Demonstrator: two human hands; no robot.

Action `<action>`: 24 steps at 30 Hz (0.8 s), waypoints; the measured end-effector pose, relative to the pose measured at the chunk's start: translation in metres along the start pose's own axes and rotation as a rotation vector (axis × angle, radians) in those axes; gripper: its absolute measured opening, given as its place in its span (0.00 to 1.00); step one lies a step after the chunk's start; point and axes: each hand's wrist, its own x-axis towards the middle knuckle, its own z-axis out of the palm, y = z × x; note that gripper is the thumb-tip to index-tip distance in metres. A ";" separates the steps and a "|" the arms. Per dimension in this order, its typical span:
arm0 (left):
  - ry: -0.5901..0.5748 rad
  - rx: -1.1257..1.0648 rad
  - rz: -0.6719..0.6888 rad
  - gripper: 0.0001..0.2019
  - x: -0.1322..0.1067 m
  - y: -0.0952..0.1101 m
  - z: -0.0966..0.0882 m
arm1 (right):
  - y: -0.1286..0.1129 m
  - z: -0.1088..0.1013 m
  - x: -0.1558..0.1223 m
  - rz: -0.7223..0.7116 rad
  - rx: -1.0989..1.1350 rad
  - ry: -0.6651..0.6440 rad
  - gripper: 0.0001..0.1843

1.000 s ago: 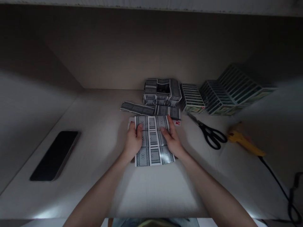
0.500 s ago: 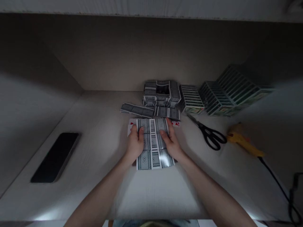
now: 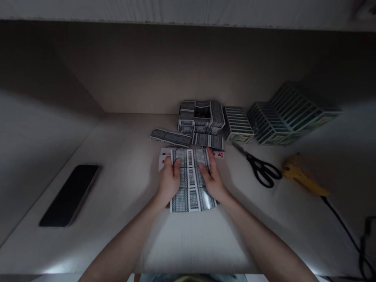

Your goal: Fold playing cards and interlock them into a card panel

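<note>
A flat panel of joined playing cards (image 3: 191,187), backs up with a grey pattern, lies on the pale desk (image 3: 123,176) in front of me. My left hand (image 3: 169,181) rests on its left side, fingers lying flat over the cards. On its right side lies my right hand (image 3: 212,178), fingers stretched out and pressing on the panel. Red-marked card faces (image 3: 162,158) stick out from under the panel at its far corners.
Behind the panel lie card strips (image 3: 185,138) and a box-like card build (image 3: 201,116). Ribbed card stacks (image 3: 282,115) stand at the back right. Black scissors (image 3: 260,166) and a yellow glue gun (image 3: 302,176) with cable lie right. A dark phone (image 3: 70,194) lies left.
The left hand has slid slightly towards the panel's far left corner, and a red-marked card face now shows there. The view has dipped a little.
</note>
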 end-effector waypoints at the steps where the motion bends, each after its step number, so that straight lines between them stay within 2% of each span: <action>1: -0.003 0.006 0.004 0.09 0.000 0.001 0.000 | 0.001 0.000 0.000 -0.006 -0.012 -0.005 0.34; 8: 0.011 0.073 0.037 0.08 -0.003 0.002 0.003 | 0.004 0.003 -0.001 -0.086 -0.080 0.004 0.32; 24: 0.003 0.056 0.048 0.08 -0.004 0.005 0.001 | 0.005 0.002 0.002 -0.106 -0.107 -0.048 0.32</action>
